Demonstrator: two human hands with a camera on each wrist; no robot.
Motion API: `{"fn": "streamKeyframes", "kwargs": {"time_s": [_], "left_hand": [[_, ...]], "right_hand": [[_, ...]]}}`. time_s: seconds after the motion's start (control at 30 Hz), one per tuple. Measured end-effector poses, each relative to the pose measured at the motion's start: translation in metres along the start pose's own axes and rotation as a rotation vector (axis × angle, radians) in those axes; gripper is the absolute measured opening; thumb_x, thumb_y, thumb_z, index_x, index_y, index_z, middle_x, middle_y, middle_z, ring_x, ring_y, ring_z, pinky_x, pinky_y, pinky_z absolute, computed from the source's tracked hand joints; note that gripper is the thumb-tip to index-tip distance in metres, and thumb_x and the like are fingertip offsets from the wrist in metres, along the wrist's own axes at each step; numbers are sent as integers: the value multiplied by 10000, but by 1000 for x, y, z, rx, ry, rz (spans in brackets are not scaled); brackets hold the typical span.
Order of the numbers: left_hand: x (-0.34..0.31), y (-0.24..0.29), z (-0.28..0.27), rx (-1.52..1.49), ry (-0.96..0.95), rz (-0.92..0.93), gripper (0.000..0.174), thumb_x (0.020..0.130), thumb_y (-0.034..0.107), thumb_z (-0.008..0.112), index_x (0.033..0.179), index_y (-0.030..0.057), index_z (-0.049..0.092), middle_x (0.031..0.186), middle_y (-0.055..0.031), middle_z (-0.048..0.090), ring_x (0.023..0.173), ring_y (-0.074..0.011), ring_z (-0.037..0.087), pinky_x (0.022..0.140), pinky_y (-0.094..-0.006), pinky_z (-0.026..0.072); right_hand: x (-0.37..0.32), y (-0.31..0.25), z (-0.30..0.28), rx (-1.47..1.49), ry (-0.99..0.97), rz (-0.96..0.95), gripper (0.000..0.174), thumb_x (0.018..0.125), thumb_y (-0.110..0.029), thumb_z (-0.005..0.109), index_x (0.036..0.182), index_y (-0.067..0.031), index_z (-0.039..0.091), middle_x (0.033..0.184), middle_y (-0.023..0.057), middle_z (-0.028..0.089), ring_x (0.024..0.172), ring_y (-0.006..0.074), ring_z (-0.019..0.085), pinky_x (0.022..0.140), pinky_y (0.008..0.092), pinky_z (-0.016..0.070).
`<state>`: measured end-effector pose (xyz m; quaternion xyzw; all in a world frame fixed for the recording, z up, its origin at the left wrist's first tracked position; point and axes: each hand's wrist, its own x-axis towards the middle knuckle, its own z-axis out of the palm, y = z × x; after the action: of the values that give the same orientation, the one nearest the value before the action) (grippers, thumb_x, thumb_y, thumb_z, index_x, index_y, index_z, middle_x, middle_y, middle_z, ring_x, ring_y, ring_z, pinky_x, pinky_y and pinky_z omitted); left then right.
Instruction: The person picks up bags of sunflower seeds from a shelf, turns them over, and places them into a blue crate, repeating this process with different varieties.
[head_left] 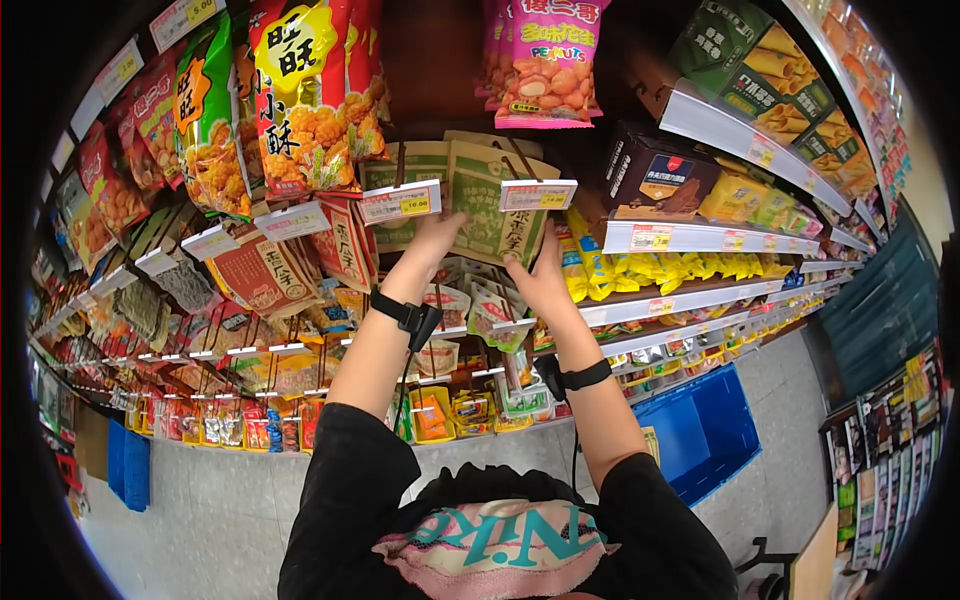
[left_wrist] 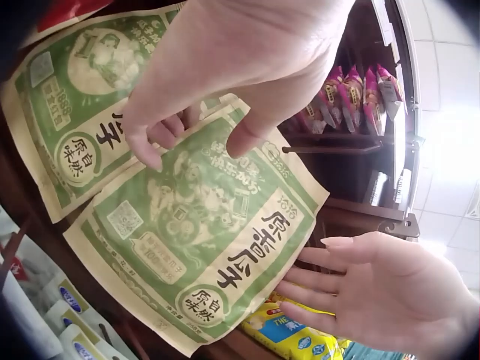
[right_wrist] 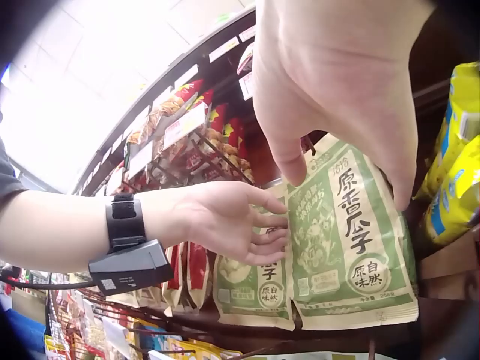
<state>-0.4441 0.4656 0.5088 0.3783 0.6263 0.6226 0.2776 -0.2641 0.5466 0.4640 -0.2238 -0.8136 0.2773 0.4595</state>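
A green and tan paper bag of melon seeds (head_left: 490, 205) hangs upright on a rack hook, a price tag in front of its top in the head view. My left hand (head_left: 440, 240) is at its left edge, fingertips right at the border and loosely bent. The thumb of that hand lies over the front of the bag in the left wrist view. My right hand (head_left: 543, 275) is at the right edge, fingers fairly straight, its thumb (right_wrist: 291, 166) over the front. A matching bag (left_wrist: 75, 112) hangs close on the left.
Red snack bags (head_left: 305, 110) hang at upper left, pink peanut bags (head_left: 550, 65) above. To the right, shelves carry a dark box (head_left: 660, 170) and yellow packets (head_left: 640, 270). Price tags (head_left: 400, 202) stick out from the hooks. A blue crate (head_left: 700, 430) stands on the floor.
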Motion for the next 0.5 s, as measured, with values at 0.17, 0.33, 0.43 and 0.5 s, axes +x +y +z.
{"fn": "streamKeyframes", "kwargs": {"time_s": [0.17,0.33,0.43,0.5], "left_hand": [[7,-33,-2,163,126,205,615,914,69,543,1456,24,254,1411,-173,375,1303,-263,387,1061,-363,332],[-25,-15,0,49,60,271,644,916,79,543,1470,26,220,1479,-184,303,1370,-265,317,1100,-375,282],[-49,5,-2,-27,12,271,660,915,83,544,1479,31,206,1496,-178,290,1387,-265,297,1112,-377,264],[-59,9,-4,-12,3,264,665,913,84,548,1482,36,207,1497,-172,294,1389,-265,295,1115,-378,260]], "right_hand": [[-3,-6,-5,37,3,38,845,806,-182,685,1436,78,184,1374,302,347,1284,404,354,1085,427,282],[-10,-19,-15,164,-83,54,764,827,-111,650,1443,48,227,1367,243,416,1303,322,388,1077,384,299],[-18,-18,-14,306,-109,33,743,835,-105,643,1442,41,239,1350,250,439,1283,333,412,1066,388,314],[-24,-24,-19,366,-111,17,748,831,-125,652,1434,48,245,1331,279,448,1258,373,431,1057,402,327]]}}
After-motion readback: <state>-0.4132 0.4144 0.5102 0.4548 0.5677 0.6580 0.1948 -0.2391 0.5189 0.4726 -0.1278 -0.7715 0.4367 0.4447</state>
